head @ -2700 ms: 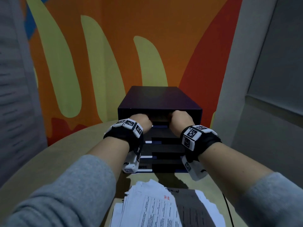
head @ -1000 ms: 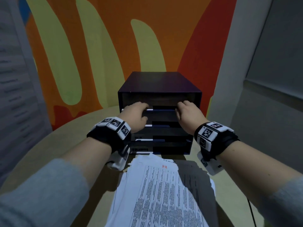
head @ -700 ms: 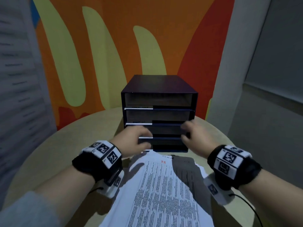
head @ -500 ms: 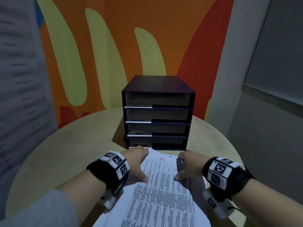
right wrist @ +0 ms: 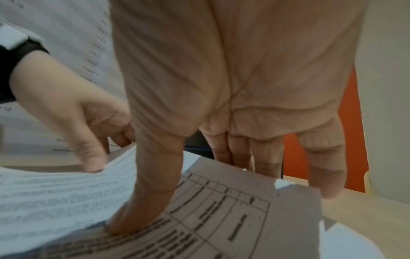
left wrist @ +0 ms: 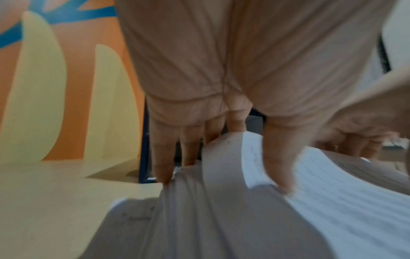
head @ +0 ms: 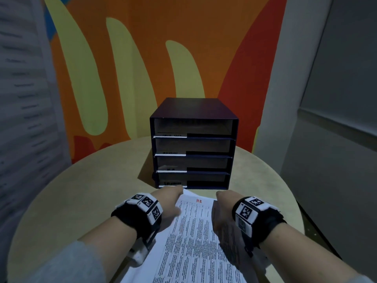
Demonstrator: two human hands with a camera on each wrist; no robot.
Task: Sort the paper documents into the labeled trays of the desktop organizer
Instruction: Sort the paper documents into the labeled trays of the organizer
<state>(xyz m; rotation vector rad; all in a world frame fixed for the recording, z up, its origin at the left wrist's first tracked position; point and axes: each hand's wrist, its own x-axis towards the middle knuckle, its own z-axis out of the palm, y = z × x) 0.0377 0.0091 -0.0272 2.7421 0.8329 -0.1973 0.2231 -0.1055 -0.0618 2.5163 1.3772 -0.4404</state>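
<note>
Little seems sorted: the top sheet (head: 195,213) is pinched by the left hand (head: 170,203) and pressed by the right hand's (head: 223,209) straight fingers, the organizer (head: 193,148) just beyond them.

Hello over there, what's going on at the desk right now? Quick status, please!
Left hand pinching up the top sheet marked HR; right hand pressing on the paper pile. Organizer stands just beyond, trays facing the hands. Nothing in the way.

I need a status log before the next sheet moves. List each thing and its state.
Organizer: upright on table, four trays, fronts open.
Paper stack: loose on table, before organizer.
Top sheet: marked HR, left edge lifted.
Left hand: pinching top sheet.
Right hand: thumb pressing stack.
</note>
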